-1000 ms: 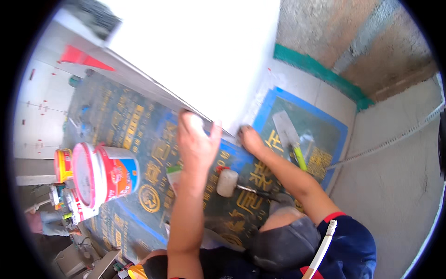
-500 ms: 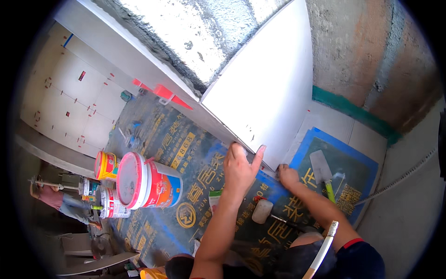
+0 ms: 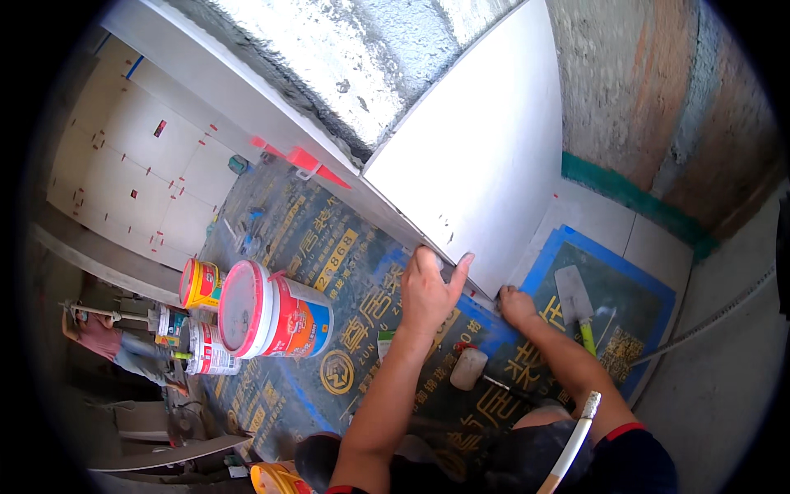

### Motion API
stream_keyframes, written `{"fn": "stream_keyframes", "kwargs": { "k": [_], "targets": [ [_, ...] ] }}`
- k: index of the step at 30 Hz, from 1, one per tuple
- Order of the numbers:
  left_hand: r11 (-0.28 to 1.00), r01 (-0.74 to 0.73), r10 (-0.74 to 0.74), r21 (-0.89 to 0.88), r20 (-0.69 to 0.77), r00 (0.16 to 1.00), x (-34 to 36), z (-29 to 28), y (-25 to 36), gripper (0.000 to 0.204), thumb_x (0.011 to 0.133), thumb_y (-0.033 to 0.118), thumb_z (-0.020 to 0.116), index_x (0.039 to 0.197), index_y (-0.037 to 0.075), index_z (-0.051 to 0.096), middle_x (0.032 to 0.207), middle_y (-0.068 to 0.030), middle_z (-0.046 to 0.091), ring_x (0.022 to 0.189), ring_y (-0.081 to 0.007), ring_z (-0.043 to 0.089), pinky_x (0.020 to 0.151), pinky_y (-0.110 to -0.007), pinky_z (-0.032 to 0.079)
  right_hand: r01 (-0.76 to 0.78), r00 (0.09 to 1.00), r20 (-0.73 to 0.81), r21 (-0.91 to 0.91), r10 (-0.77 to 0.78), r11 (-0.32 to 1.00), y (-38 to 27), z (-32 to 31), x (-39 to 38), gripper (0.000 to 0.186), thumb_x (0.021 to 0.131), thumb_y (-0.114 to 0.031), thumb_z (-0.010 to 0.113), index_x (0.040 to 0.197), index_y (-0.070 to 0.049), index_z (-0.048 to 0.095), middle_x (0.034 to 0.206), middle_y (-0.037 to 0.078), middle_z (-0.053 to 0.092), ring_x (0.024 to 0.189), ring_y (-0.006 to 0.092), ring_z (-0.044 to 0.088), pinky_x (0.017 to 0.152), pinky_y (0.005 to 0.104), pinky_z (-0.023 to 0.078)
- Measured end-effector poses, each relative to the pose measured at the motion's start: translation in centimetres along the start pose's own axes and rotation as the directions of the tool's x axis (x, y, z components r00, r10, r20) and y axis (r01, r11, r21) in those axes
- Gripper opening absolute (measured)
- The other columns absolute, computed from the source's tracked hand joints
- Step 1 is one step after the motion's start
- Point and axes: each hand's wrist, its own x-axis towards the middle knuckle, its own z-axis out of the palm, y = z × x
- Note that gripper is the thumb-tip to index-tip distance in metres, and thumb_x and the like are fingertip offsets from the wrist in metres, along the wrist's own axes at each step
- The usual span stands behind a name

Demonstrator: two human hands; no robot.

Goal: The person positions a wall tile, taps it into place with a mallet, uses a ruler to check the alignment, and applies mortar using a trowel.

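Note:
A large white wall tile [image 3: 485,156] stands upright against a rough mortar-covered column. My left hand [image 3: 431,288] wraps the tile's vertical edge low down, thumb on the white face and fingers round the corner on the adjoining panel [image 3: 247,107]. At the tile's bottom corner, close to the floor, is my right hand [image 3: 517,306]. Its fingers are curled in, and what they hold, if anything, is hidden. A mallet [image 3: 469,369] with a pale head lies on the floor between my forearms. To the right rests a trowel [image 3: 573,295] with a green handle.
Red wedge-like clips [image 3: 317,167] stick out from the panel. Lidded buckets [image 3: 247,309] stand at left, with another person [image 3: 115,342] beyond. Printed protective sheeting [image 3: 296,239] covers the floor. A cigarette [image 3: 572,445] juts up close to the camera.
The view has shifted slightly, so the scene sits a little farther right. Both hands stay at the tile's lower edge, with hardly any change in their grip.

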Motion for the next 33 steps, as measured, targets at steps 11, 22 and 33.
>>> {"fn": "stream_keyframes", "kwargs": {
  "k": [11, 22, 33],
  "targets": [
    [0.999, -0.032, 0.032, -0.017, -0.038, 0.999, -0.2, 0.4, -0.6, 0.044, 0.078, 0.031, 0.074, 0.089, -0.003, 0.050, 0.075, -0.0181, 0.057, 0.067, -0.0358, 0.058, 0.061, -0.042, 0.048, 0.050, 0.998, -0.044, 0.097, -0.046, 0.994, 0.3, -0.8, -0.5, 0.014, 0.084, -0.009, 0.046, 0.097, -0.004, 0.051, 0.097, 0.017, 0.058, 0.077, 0.0338, 0.064, 0.065, 0.0436, 0.054],
    [0.999, -0.051, 0.051, 0.011, -0.037, 0.998, -0.2, 0.3, -0.9, 0.043, 0.078, 0.031, 0.074, 0.088, -0.002, 0.049, 0.076, -0.0195, 0.057, 0.068, -0.0376, 0.058, 0.061, -0.043, 0.048, -0.041, 0.997, -0.059, 0.044, 0.044, 0.998, -1.2, 1.0, -0.8, 0.013, 0.085, -0.009, 0.044, 0.094, -0.002, 0.051, 0.092, 0.018, 0.058, 0.068, 0.0339, 0.065, 0.058, 0.0423, 0.054],
    [0.997, 0.074, -0.074, -0.027, 0.019, 0.997, -0.4, 1.0, -1.3, 0.045, 0.074, 0.032, 0.078, 0.087, -0.002, 0.050, 0.077, -0.0179, 0.059, 0.067, -0.0323, 0.061, 0.060, -0.039, 0.050, -0.131, 0.988, -0.066, 0.154, 0.143, 0.979, -1.5, 1.1, -1.6, 0.014, 0.086, -0.008, 0.043, 0.097, -0.001, 0.048, 0.093, 0.020, 0.057, 0.070, 0.0364, 0.064, 0.059, 0.0445, 0.054]
  ]
}}
